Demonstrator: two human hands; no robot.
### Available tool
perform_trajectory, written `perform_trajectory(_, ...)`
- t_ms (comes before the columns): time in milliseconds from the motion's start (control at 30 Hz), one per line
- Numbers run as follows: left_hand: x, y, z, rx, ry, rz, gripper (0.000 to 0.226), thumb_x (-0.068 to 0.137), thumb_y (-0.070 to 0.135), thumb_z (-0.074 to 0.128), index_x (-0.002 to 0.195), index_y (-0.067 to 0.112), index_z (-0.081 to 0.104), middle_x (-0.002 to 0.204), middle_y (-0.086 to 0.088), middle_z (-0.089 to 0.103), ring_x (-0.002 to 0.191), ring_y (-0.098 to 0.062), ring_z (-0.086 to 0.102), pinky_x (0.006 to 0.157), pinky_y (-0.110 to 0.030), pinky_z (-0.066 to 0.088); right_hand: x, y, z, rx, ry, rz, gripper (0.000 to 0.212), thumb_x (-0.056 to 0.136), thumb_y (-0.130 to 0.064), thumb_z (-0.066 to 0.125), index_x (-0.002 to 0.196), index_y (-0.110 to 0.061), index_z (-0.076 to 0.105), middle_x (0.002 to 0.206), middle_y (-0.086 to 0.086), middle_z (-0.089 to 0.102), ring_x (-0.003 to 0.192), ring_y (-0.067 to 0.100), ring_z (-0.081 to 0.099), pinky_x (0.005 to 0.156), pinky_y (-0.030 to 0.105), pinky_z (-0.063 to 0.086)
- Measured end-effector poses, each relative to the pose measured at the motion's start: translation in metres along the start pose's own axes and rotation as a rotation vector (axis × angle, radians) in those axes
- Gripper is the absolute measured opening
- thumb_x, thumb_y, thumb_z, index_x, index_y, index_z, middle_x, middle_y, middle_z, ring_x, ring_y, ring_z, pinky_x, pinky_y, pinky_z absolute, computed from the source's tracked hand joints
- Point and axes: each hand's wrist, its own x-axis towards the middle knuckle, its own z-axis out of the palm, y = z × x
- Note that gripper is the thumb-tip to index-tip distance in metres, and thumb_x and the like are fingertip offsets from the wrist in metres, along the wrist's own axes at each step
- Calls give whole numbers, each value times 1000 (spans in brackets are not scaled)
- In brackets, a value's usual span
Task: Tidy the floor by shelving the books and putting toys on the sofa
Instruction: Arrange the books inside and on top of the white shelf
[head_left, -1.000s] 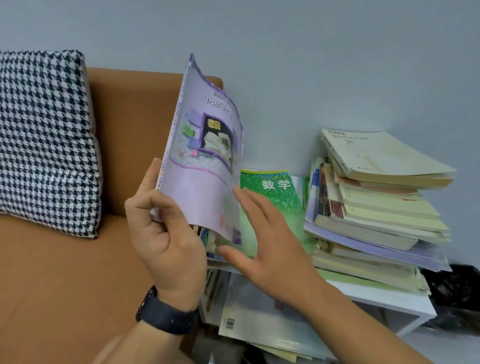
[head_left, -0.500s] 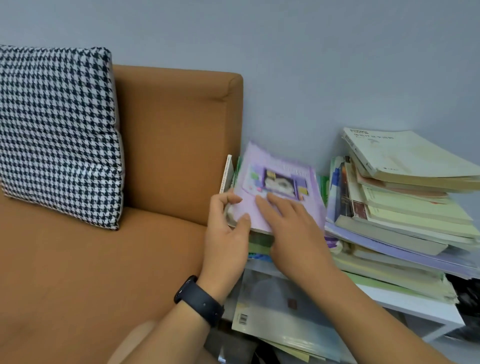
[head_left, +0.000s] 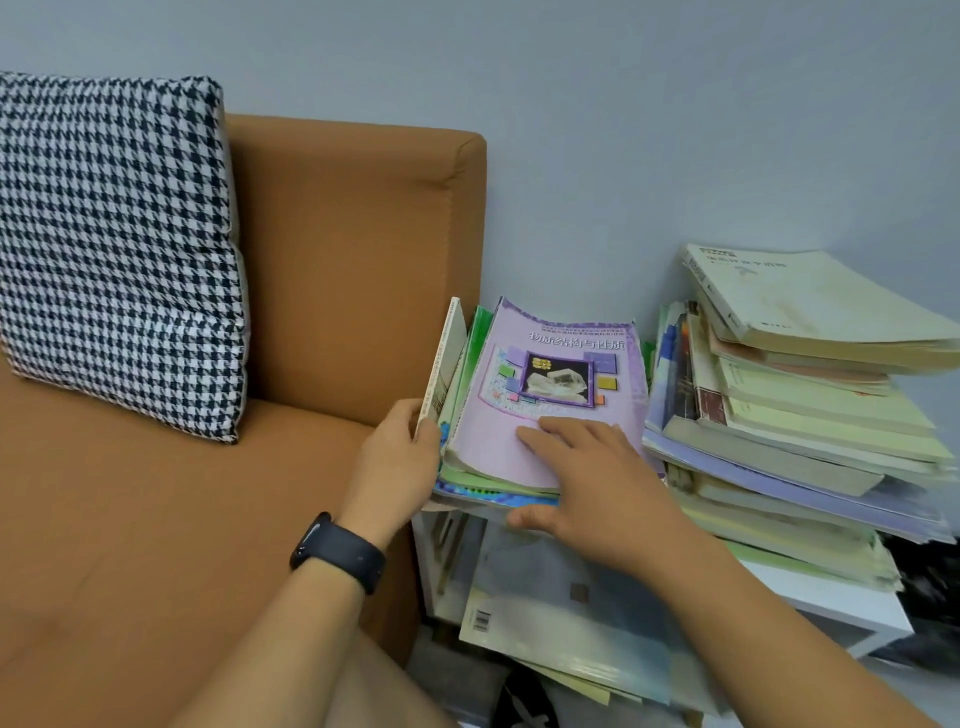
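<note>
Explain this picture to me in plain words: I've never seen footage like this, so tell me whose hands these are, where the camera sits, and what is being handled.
There is no machine here. A person wears a wide-angle camera on the head, looking forward and down, so the two arms reaching in from the bottom are the person's own.

The right hand lies flat, fingers straight, on a purple book that tops a small pile on a white shelf unit. The left hand, with a dark watch on its wrist, steadies a thin book standing on edge at the pile's left side; its thumb touches that book, but I cannot tell whether it grips it.

Right of the purple book a taller, leaning stack of books rests on the same shelf unit. To the left stands an orange sofa with a checked cushion. More books lie lower down.
</note>
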Motion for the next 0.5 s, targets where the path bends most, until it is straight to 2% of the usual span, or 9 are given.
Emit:
perform_trajectory(67,-1,-3,-1,-2,-40,42,21,107,34,40,110,32,61,96,11,71,75,0,66,50,-13,43,-1,1,0,0,14,-32,85,87,-74,53,157,-38,20,164,-10,22,148,19,20,125,47,15)
perform_trajectory(167,0,-4,-3,-118,-42,28,25,108,32,40,103,30,64,92,8,74,83,-12,71,63,-30,53,-2,-3,3,-10,43,-102,77,93,-67,50,158,-40,17,164,-11,22,149,18,22,125,49,14)
perform_trajectory(233,3,-5,-1,-174,-50,5,25,108,29,40,105,28,65,95,6,74,88,-15,71,62,-27,51,1,-4,5,-18,47,-116,76,94,-65,50,158,-40,17,164,-10,24,149,19,23,125,49,15)
perform_trajectory(333,2,-3,5,-279,-87,-26,26,109,25,41,111,20,66,102,2,74,91,-13,70,62,-18,51,3,0,3,7,39,-127,68,98,-63,45,157,-41,19,164,-13,24,150,18,22,124,44,22)
perform_trajectory(367,2,-3,7,-330,-107,-49,26,109,23,41,112,18,66,105,0,75,94,-15,71,68,-21,54,1,3,0,22,37,-118,65,99,-61,43,157,-42,21,164,-15,23,150,17,23,122,41,25)
perform_trajectory(433,5,-3,9,-472,-162,-97,27,109,19,41,115,15,67,112,-6,75,105,-23,71,88,-37,58,-3,8,-8,72,49,-95,61,100,-58,44,156,-43,24,162,-19,26,148,13,28,115,36,34)
perform_trajectory(500,6,0,8,-583,-204,-135,28,109,17,42,117,7,66,114,-13,74,110,-32,69,96,-49,55,-7,5,-11,100,84,-87,58,102,-50,47,156,-42,26,159,-18,32,141,14,39,106,36,42)
